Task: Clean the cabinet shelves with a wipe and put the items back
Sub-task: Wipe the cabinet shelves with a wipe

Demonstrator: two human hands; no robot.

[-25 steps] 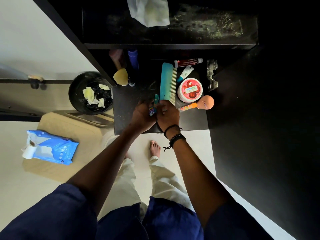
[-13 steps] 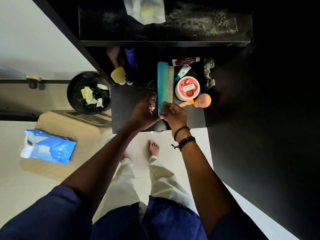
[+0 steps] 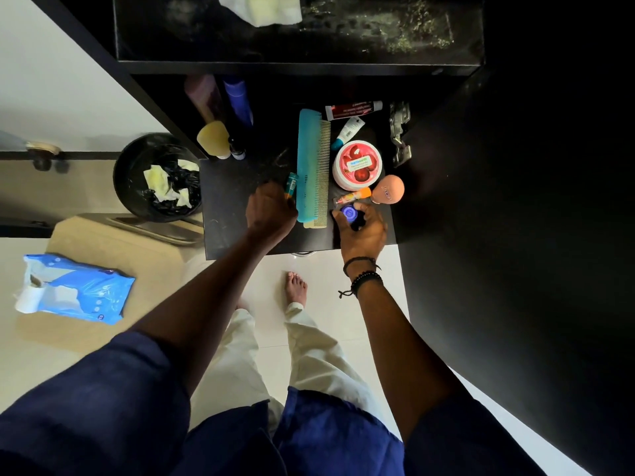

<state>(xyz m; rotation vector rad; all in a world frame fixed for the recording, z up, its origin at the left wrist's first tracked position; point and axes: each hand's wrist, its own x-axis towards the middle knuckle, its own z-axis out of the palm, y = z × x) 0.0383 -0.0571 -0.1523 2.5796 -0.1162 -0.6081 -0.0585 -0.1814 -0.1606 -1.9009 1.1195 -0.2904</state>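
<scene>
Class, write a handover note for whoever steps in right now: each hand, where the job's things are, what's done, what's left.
Left hand: grips a teal stick beside the comb.
Right hand: grips a blue-capped bottle near the lower shelf's front edge.
Things: comb and red-lidded tub on the lower shelf; a wipe lies on the upper shelf; wipe pack to the left.
Done: used wipes are in the bin.
Left: the upper shelf shows speckled residue; wipe it, then set down the held items.
</scene>
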